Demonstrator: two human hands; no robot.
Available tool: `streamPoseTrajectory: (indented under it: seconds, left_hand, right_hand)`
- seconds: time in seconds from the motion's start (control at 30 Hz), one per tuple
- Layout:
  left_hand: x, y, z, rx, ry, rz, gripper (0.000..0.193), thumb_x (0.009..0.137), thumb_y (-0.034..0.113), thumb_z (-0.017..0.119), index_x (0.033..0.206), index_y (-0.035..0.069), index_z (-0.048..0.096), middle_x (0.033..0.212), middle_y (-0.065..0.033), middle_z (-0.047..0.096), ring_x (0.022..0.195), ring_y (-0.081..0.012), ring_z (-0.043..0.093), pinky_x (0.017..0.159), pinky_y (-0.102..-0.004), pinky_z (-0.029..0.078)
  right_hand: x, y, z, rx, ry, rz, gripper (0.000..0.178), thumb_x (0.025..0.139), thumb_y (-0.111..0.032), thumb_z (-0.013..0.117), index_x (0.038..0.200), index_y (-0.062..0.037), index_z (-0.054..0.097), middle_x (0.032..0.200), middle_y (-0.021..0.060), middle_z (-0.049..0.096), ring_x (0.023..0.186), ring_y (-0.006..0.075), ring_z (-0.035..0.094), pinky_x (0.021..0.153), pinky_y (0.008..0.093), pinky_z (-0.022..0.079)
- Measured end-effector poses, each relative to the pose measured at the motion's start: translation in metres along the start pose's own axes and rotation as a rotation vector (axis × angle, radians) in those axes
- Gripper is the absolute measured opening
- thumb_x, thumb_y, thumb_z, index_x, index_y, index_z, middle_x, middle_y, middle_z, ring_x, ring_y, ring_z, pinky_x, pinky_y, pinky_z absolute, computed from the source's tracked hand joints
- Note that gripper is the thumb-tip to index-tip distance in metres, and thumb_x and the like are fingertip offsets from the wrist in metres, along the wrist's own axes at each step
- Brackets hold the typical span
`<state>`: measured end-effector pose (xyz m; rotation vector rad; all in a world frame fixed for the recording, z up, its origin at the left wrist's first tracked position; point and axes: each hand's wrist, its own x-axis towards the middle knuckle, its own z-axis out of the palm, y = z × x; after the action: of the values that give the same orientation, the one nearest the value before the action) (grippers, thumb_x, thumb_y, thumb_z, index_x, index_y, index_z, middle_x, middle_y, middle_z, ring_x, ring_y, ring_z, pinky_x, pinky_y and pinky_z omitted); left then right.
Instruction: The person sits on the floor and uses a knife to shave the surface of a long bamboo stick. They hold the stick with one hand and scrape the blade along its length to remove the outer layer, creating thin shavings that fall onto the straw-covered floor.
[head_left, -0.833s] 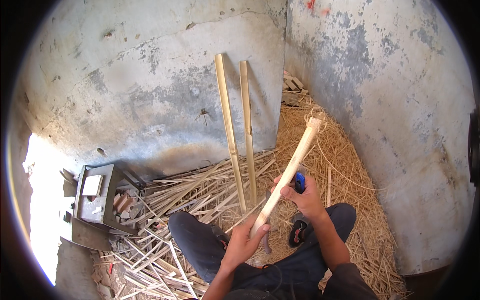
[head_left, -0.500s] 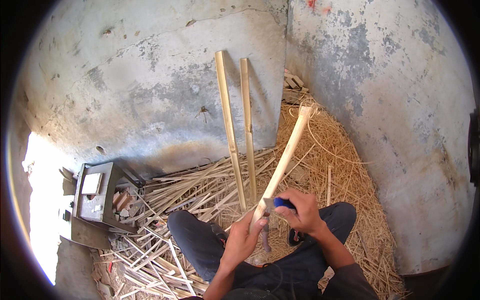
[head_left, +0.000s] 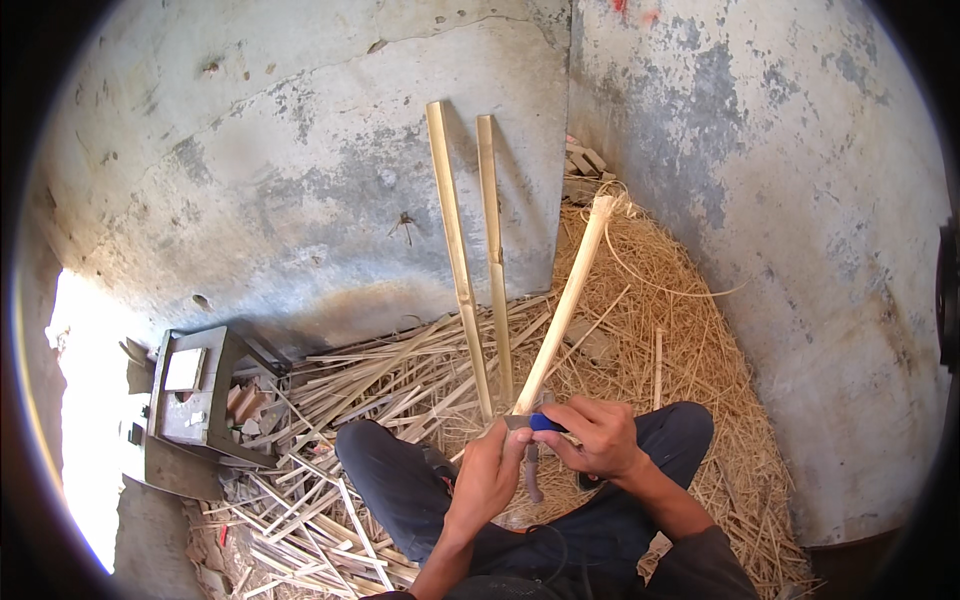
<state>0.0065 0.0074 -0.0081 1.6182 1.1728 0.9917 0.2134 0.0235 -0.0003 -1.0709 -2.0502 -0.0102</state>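
A long pale strip of bamboo or wood [head_left: 568, 305] slants up and away from my lap, with thin curled shavings [head_left: 625, 200] hanging at its far end. My left hand [head_left: 484, 480] is closed round its near end. My right hand [head_left: 603, 437] grips a knife [head_left: 545, 422] by its blue handle. The short grey blade lies across the strip right beside my left fingers, partly hidden by them. Below my hands, between my legs, shows a brownish handle-like thing [head_left: 533, 480]; its kind is unclear.
Two longer bamboo pieces [head_left: 455, 230] lean on the worn wall ahead. Loose shavings [head_left: 700, 380] heap up at the right, and split strips [head_left: 390, 375] lie scattered at the left. A grey metal box [head_left: 215, 405] stands far left, near broken bricks [head_left: 250, 402].
The knife and my right hand have moved down the strip and slightly left, closer to my left hand. The strip's far end has shifted a little up and left.
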Motion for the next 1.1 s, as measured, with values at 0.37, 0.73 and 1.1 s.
streamPoseTrajectory:
  seconds: [0.37, 0.73, 1.1]
  left_hand:
    - [0.002, -0.001, 0.002, 0.036, 0.004, -0.050, 0.032, 0.118, 0.026, 0.053, 0.115, -0.003, 0.066, 0.075, -0.0256, 0.061, 0.066, -0.0424, 0.059, 0.066, -0.0480, 0.048]
    - [-0.034, -0.039, 0.004, 0.123, -0.099, -0.149, 0.049, 0.119, 0.035, 0.046, 0.091, -0.002, 0.061, 0.065, -0.0108, 0.054, 0.060, -0.0233, 0.052, 0.061, -0.0417, 0.046]
    - [-0.003, -0.023, -0.005, 0.120, -0.048, -0.101, 0.031, 0.117, 0.027, 0.054, 0.111, -0.002, 0.062, 0.075, -0.0295, 0.063, 0.074, -0.0527, 0.064, 0.067, -0.0542, 0.047]
  right_hand:
    - [-0.002, 0.001, 0.007, -0.010, 0.004, 0.046, 0.029, 0.092, -0.034, 0.084, 0.108, -0.0095, 0.080, 0.077, 0.0047, 0.069, 0.060, 0.0233, 0.068, 0.053, 0.0362, 0.052]
    - [0.030, 0.078, -0.039, -0.064, 0.243, 0.366, 0.038, 0.104, -0.037, 0.075, 0.110, -0.0003, 0.081, 0.096, 0.0148, 0.080, 0.076, 0.0269, 0.078, 0.067, 0.0373, 0.060]
    - [-0.016, 0.019, 0.020, 0.066, 0.010, 0.111, 0.030, 0.096, -0.033, 0.083, 0.111, -0.0077, 0.080, 0.088, 0.0084, 0.075, 0.067, 0.0271, 0.074, 0.058, 0.0378, 0.057]
